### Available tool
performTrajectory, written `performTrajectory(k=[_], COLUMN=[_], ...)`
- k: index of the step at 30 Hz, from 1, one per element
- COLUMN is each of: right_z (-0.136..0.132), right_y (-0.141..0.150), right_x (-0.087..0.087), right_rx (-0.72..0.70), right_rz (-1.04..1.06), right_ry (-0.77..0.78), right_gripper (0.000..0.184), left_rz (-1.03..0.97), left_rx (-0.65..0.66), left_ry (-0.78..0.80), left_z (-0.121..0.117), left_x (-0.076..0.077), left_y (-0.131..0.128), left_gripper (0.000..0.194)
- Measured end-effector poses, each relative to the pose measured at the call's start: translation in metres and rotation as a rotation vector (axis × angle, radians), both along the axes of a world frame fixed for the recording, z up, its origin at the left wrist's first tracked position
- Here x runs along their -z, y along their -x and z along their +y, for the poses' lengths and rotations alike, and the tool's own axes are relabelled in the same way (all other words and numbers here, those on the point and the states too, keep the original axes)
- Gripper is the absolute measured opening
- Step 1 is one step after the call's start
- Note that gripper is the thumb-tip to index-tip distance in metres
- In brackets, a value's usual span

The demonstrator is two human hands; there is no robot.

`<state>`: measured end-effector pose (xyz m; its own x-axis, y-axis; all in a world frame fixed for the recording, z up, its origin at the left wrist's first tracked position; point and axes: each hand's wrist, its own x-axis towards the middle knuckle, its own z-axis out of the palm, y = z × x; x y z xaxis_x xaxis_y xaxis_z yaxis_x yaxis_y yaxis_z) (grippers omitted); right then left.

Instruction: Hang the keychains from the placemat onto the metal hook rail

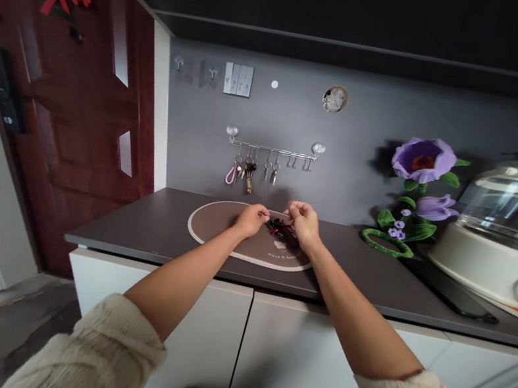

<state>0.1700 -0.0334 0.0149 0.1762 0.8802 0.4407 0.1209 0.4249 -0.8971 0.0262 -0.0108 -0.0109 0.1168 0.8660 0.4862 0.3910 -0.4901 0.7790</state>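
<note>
Over a brown oval placemat, the left hand and right hand work close together, their fingers pinched narrow; between them, a small dark bundle with a red piece lies on the mat, possibly keys; whether the fingertips grip it is impossible to tell; beyond, on a dark countertop, a purple flower ornament stands near a glass-lidded cooker; farther up the wall, keys hang from a metal rail.
</note>
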Motion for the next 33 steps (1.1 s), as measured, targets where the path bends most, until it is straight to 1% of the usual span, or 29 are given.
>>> performTrajectory(k=[5,8,12,17,25,33], right_z=[0.002,0.006,0.008,0.006,0.007,0.008], right_y=[-0.001,-0.003,-0.004,-0.003,-0.002,-0.004], right_x=[0.005,0.009,0.013,0.013,0.011,0.012], right_rx=[0.034,0.062,0.087,0.110,0.127,0.141], right_rz=[-0.164,-0.228,-0.298,-0.342,-0.385,-0.427], right_ry=[-0.034,-0.051,-0.063,-0.068,-0.056,-0.103], right_gripper=[0.018,0.018,0.018,0.015,0.016,0.015], left_rz=[0.225,0.295,0.380,0.441,0.495,0.492], left_rx=[0.043,0.089,0.125,0.141,0.155,0.098], left_ry=[-0.115,-0.161,-0.181,-0.191,-0.285,-0.304], left_z=[-0.004,-0.007,-0.010,-0.010,-0.008,-0.003], left_x=[0.002,0.000,0.000,0.000,0.001,0.004], left_y=[0.001,0.004,0.006,0.003,0.000,0.001], left_gripper=[0.010,0.011,0.012,0.014,0.015,0.012])
